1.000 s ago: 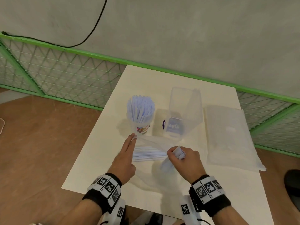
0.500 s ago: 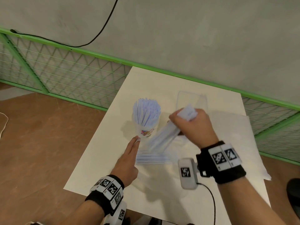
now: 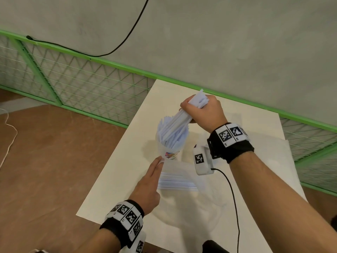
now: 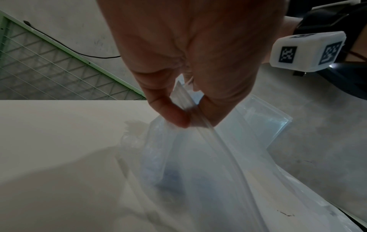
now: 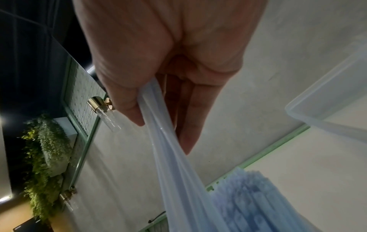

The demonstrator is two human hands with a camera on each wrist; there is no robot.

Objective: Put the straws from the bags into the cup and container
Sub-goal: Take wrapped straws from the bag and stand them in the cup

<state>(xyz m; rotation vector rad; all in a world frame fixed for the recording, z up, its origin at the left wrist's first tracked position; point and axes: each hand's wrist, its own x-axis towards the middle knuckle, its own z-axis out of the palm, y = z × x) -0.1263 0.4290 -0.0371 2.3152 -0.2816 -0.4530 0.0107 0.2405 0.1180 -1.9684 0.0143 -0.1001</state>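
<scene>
My right hand (image 3: 198,110) grips a bundle of white straws (image 3: 178,121) tilted over the paper cup (image 3: 170,152); their lower ends reach in among the straws (image 3: 169,136) that fill it. The right wrist view shows this fist (image 5: 158,125) around the bundle (image 5: 178,172). My left hand (image 3: 156,165) lies beside the cup's base. In the left wrist view its thumb and finger (image 4: 188,119) pinch the zip edge of the clear bag (image 4: 198,172). More straws (image 3: 176,183) lie flat in that bag (image 3: 182,172). The clear container (image 5: 327,109) shows only in the right wrist view.
A second clear bag (image 3: 269,161) lies flat on the right side of the white table (image 3: 116,179). A green mesh fence (image 3: 91,88) runs behind and left of the table. A black cable (image 3: 231,198) hangs from my right wrist camera over the table.
My right hand pulled a bundle of straws out of the bag, lifted it and carried it back and left to the cup. The left hand stayed on the bag's edge.
</scene>
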